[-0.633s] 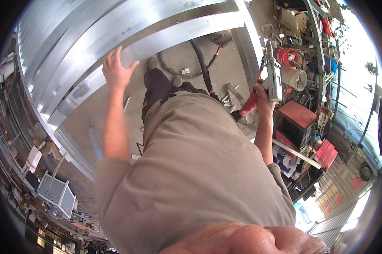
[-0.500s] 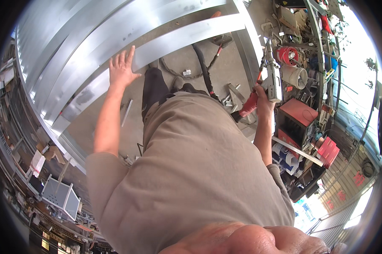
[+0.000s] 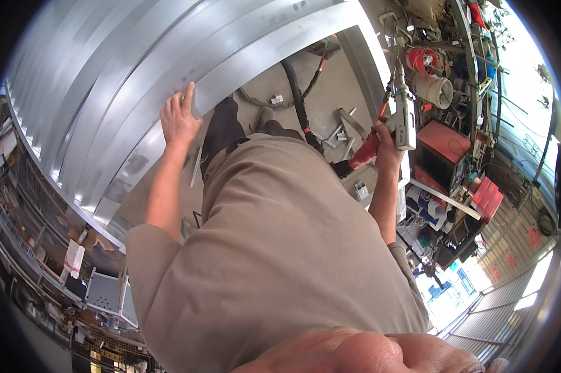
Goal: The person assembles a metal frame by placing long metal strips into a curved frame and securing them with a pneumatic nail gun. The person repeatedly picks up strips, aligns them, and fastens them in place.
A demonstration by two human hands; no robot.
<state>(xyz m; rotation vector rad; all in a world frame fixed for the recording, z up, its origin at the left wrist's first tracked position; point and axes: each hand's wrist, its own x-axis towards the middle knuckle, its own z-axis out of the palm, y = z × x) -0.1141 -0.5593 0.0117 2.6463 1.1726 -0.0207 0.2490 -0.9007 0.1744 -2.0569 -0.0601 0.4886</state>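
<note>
Long shiny metal slats (image 3: 243, 53) lie across a frame in front of me, from the upper left to the top middle. My left hand (image 3: 180, 118) lies with its fingers stretched over the nearest slat, apparently touching it, and holds nothing. In my right hand (image 3: 387, 144) is a handheld welding gun (image 3: 406, 121) with a pale, boxy body and a thin front end pointing away from me. Its red-wrapped grip (image 3: 365, 152) passes under my fingers. The gun is beside the frame's right-hand bar (image 3: 370, 68); whether they touch I cannot tell.
A thick black hose (image 3: 295, 93) runs over the floor near my feet. Metal offcuts (image 3: 346, 129) lie between me and the frame's right side. To the right stand a red-topped cabinet (image 3: 443, 142), a pale bucket (image 3: 441, 91) and a red box (image 3: 487, 199).
The gap between the two nearest slats no longer shows. My left hand's fingers have drawn closer together and lie lower in view. The gun stays in my right hand.
</note>
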